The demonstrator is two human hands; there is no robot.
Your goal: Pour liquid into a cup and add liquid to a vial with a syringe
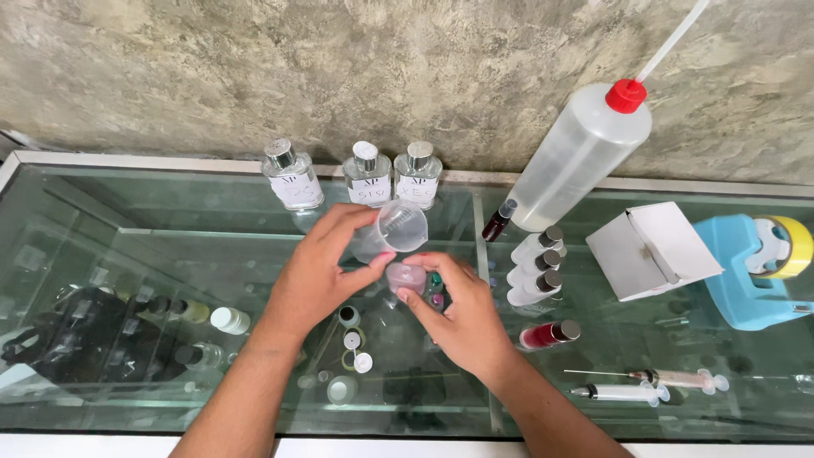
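My left hand (326,267) holds a clear plastic measuring cup (397,229), tilted on its side with its mouth toward the right. My right hand (458,309) grips a small pinkish glass bottle (405,276) just below the cup's lip. Both hands hover over the middle of a glass counter top (170,220). Three clear labelled bottles (366,175) with silver caps stand in a row at the wall behind my hands.
A large squeeze bottle (581,157) with a red cap and long nozzle leans at the back right. Small white vials (538,263), a red-filled bottle (549,333), two syringes (653,386), a white box (653,248) and a blue tape dispenser (750,271) lie to the right. Bottles sit on shelves under the glass.
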